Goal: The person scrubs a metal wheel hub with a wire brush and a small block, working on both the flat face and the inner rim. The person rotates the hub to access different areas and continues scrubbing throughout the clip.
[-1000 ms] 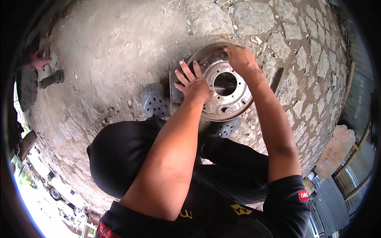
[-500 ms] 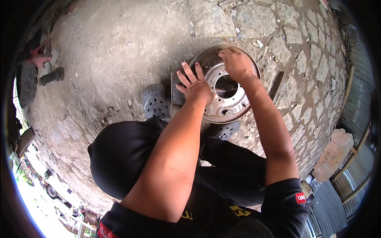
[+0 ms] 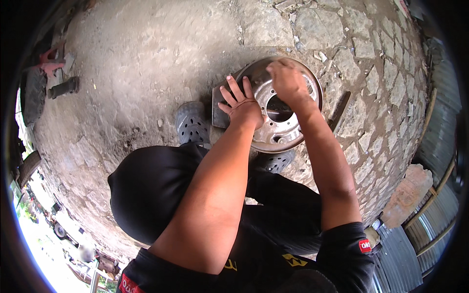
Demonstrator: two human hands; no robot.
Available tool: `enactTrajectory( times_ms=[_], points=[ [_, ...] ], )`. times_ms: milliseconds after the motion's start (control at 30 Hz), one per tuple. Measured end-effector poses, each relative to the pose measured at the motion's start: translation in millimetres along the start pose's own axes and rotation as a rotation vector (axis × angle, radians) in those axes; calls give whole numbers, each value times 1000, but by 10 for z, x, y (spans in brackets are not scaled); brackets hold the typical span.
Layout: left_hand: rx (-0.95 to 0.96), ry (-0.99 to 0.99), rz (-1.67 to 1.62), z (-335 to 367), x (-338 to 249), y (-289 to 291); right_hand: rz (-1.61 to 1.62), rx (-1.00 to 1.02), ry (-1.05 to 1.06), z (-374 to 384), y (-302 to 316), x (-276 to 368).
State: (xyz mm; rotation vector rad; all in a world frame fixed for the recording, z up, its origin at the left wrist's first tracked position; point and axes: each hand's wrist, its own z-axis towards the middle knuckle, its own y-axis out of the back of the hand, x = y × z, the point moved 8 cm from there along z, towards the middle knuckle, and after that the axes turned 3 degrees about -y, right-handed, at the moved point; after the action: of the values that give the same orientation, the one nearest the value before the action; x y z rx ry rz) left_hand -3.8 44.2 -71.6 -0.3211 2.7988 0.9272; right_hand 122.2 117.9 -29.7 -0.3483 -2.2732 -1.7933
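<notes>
Bare ground (image 3: pixel 137 63) fills most of the frame, smooth and dusty in the upper left and set with many flat, irregular stones (image 3: pixel 320 27) toward the upper right. One round metal disc (image 3: pixel 273 131), silvery with a brownish rim, lies just right of the frame's centre, above the middle. It has one large central opening, inside which something dark shows with a paler streak across it; a ring of small holes surrounds this, partly covered by the right arm, so their full number cannot be told.

Two bare hands are at the disc. On its left side rests the left hand (image 3: pixel 244 107), open flat with its fingers spread, their tips pointing up and left. Over its upper part is the right hand (image 3: pixel 289 83), blurred, with fingers curled; whether it grips anything cannot be told.

One dark flat block (image 3: pixel 218 110) sticks out past the disc's left edge. Two grey perforated clogs stand below, the left clog (image 3: pixel 192 124) left of the block's lower end and the right clog (image 3: pixel 274 161) partly under the disc's lower rim. One narrow dark bar (image 3: pixel 340 111) lies right of the disc, apart from it.

At the upper left are one red object (image 3: pixel 51 61) and one short dark cylinder (image 3: pixel 63 88). At the lower right, one pinkish slab (image 3: pixel 405 195) stands near corrugated sheets (image 3: pixel 400 256).
</notes>
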Motion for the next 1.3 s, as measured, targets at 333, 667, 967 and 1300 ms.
enactTrajectory(
  times_ms=[333, 667, 967, 1300],
  points=[
    [-26, -1, 4, 10, -18, 35, 49, 7, -11, -20, 7, -49],
    [-18, 7, 2, 39, 2, 9, 8, 29, -10, -28, 36, 7],
    [-16, 4, 3, 16, -1, 14, 78, 14, -11, -46, 50, 10],
    [-1, 11, -6, 18, 0, 22, 33, -6, 20, 21, 14, 16]
  ],
)
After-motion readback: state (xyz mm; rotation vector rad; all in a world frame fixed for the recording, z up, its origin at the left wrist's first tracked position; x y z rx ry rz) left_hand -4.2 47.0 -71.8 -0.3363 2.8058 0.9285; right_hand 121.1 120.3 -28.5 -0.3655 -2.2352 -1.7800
